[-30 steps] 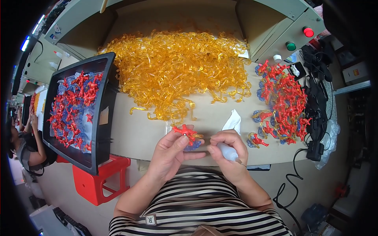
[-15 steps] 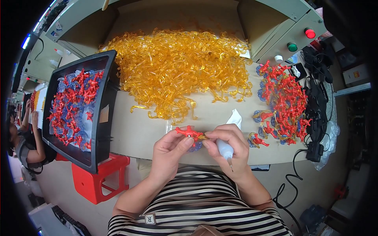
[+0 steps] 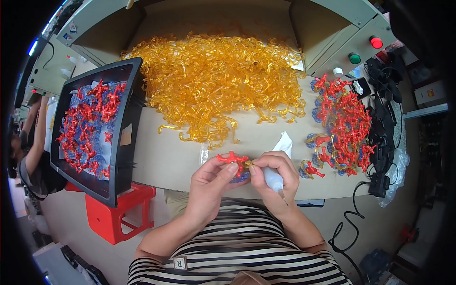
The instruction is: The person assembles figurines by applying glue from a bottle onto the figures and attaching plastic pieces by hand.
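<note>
Centrally, red toy piece (image 3: 232, 159) pinched between both hands (image 3: 242, 178).

Both forearms rise from below; left hand (image 3: 212, 179) and right hand (image 3: 274, 175) meet fingertip to fingertip, fingers curled.

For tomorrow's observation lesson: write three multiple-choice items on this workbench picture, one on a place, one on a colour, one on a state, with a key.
1. Where does the black tray sit?
A. at the person's left
B. at the person's right
C. on the amber pile

2. What colour is the big pile of curled parts?
A. blue
B. amber
C. white

3. What is the right hand doing?
A. resting empty
B. pressing a button
C. holding a small white bottle

Key: 1 A, the tray stands off the table's left edge. 2 B, the pile is clear amber. 3 C, the fingers wrap the bottle beside the left hand, which holds a red figure.
</note>
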Tool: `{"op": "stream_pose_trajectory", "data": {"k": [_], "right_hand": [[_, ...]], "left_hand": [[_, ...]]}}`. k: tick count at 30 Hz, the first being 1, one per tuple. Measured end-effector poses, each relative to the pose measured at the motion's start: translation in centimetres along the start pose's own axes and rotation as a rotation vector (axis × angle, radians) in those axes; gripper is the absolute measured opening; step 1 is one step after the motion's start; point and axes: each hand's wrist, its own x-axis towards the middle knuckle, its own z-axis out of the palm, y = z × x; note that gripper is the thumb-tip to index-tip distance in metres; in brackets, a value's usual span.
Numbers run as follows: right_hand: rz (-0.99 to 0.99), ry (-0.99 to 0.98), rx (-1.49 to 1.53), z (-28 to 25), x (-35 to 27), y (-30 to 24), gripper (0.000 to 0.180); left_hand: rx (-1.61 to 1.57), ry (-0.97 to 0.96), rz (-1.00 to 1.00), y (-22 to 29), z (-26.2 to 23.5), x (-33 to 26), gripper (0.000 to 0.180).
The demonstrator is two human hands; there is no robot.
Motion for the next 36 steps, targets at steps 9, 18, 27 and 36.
{"op": "stream_pose_trajectory", "data": {"k": [9, 18, 27, 36], "right_hand": [[0.005, 0.015, -0.006, 0.3, 0.0, 0.0, 0.015], [0.013, -0.023, 0.0, 0.1, 0.4, -0.2, 0.015], [0.205, -0.11, 0.178, -0.2, 0.6, 0.3, 0.011], [0.67, -0.365, 0.588, -1.9, 2.0, 0.3, 0.014]], "left_hand": [[0.056, 0.058, 0.052, -0.5, -0.1, -0.1, 0.022], [0.194, 0.029, 0.234, -0.6, -0.2, 0.1, 0.023], [0.265, -0.004, 0.23, 0.1, -0.4, 0.5, 0.023], [0.248, -0.059, 0.158, 0.6, -1.2, 0.2, 0.022]]}}
